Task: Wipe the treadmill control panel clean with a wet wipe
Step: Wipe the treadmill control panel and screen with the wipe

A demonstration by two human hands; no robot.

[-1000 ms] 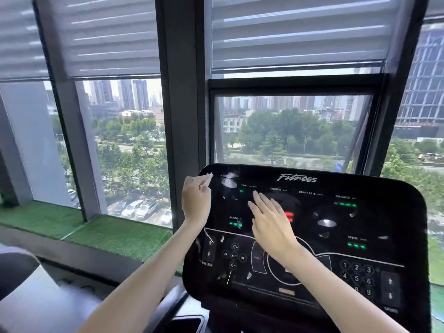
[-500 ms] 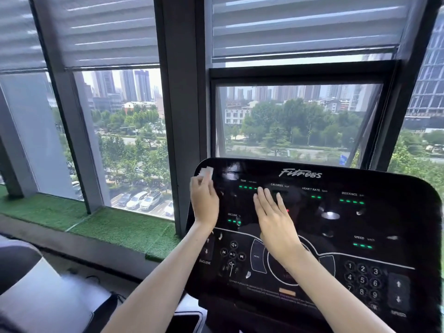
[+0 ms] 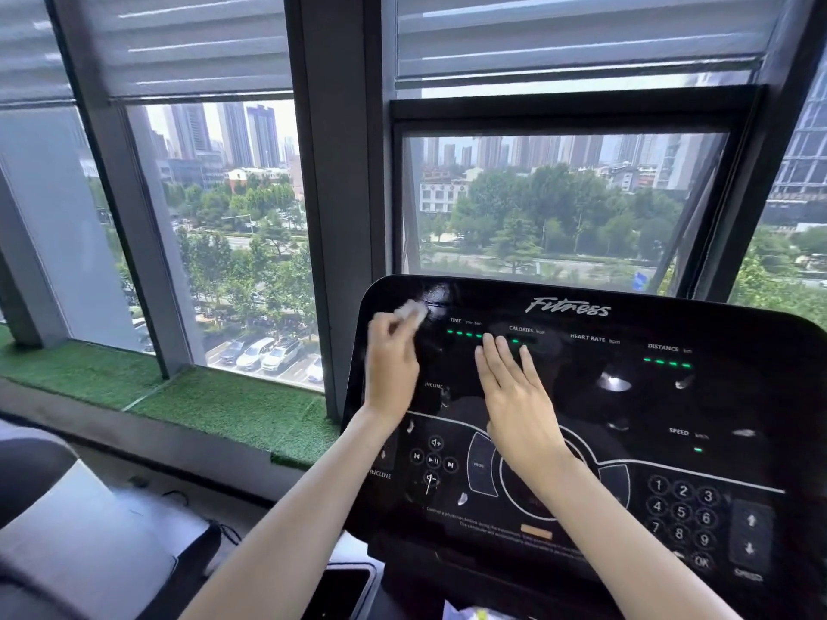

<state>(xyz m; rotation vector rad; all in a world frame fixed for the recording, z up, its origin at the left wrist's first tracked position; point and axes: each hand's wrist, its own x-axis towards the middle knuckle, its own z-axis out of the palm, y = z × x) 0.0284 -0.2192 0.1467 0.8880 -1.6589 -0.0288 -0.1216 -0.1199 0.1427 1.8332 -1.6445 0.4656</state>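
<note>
The glossy black treadmill control panel fills the lower right, with green readouts, a number pad and media buttons. My left hand holds a small white wet wipe against the panel's upper left corner, the wipe blurred by motion. My right hand lies flat on the panel's middle, fingers straight and pointing up toward the CALORIES readout, holding nothing.
Large windows with half-lowered blinds stand just behind the panel. A dark window pillar rises left of it. Green artificial turf covers the sill. A grey-white object and cables lie at lower left.
My left hand has slid the wipe up and slightly right across the panel's upper left corner. The right hand has stayed flat mid-panel. The camera has tilted upward.
</note>
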